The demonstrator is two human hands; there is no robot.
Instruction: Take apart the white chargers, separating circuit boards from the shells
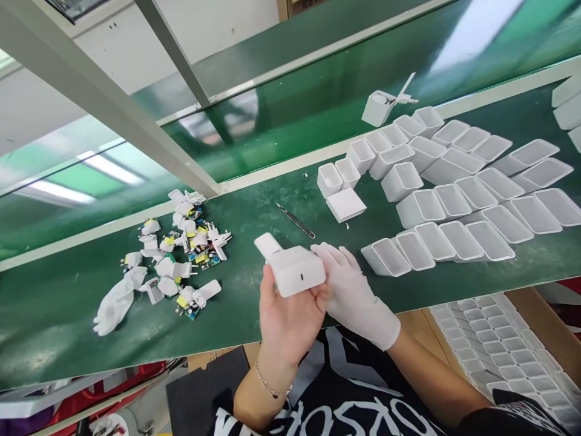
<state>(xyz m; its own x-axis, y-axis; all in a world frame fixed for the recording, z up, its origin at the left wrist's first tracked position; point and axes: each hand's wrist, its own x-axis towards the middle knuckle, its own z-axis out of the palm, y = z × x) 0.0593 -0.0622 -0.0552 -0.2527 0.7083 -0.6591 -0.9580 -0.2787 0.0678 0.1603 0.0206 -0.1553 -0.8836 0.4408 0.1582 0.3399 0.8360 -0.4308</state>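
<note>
Nearest: black printed shirt point(345, 393) at bottom edge, bracelet point(271, 387) on the left wrist. Low right, below the worktop edge, a tray of white shells point(503, 351) in rows.

Left hand point(290, 315), bare, palm up, fingers curled around a white charger housing point(297, 272), held just above the near edge of the green worktop point(254, 224). Housing has a small dark slot on the face toward the camera; a white flap-like piece sticks up at its left rear corner. Right hand point(351, 290), in a white glove, sits just beside the housing on its right side, fingers lying loosely together and touching that side; cannot tell if they truly grip it or only steady it.

Left on the worktop: a spare white glove point(115, 303) lying crumpled, next to a loose pile of circuit boards and white plug parts point(181, 254). Just past the hands, metal tweezers point(296, 221) lie flat. Beyond them a single white lid point(345, 204), flat side up, touching a pair of small open shells. Right and further back: many empty white casings point(454, 206), open side up, packed in uneven rows. Farthest, one tilted casing with a white stick-like part point(385, 104) near the worktop's back rail. Grey frame bar point(104, 103) crosses upper left.
</note>
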